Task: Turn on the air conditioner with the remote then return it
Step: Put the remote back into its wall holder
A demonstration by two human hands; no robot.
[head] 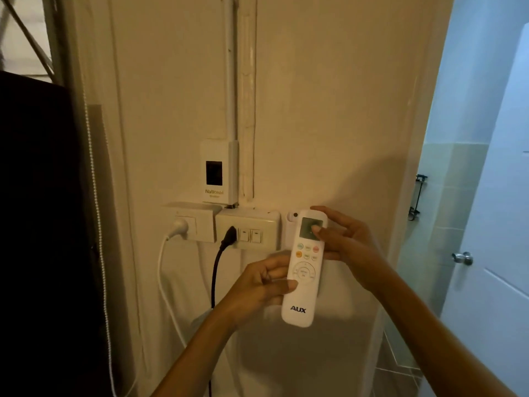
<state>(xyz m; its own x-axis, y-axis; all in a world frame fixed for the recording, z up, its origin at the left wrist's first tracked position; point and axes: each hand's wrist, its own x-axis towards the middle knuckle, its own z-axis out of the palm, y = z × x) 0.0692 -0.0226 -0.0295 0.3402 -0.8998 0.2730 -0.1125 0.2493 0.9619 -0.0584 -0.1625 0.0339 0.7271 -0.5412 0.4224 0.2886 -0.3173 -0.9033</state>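
Listing by size: cream wall [329, 110], frame centre; pale door [492, 282] with knob [463, 258] at 3 o'clock; breaker box [219, 171] at 12 o'clock of the switch plate [249, 229]; black plug [229, 234] and white plug [179, 226] at 9 o'clock. White AUX remote [305, 270], upright against the wall, just right of the plate. Left hand [257, 287] pinching its lower edge, thumb on the keypad; right hand [347, 242] clasping its top, thumb on the display.

- White remote [304, 270]: upright against the wall [329, 110], at 5 o'clock from the switch plate [248, 229].
- Left hand [259, 287]: thumb on lower keypad.
- Right hand [345, 245]: thumb on display.
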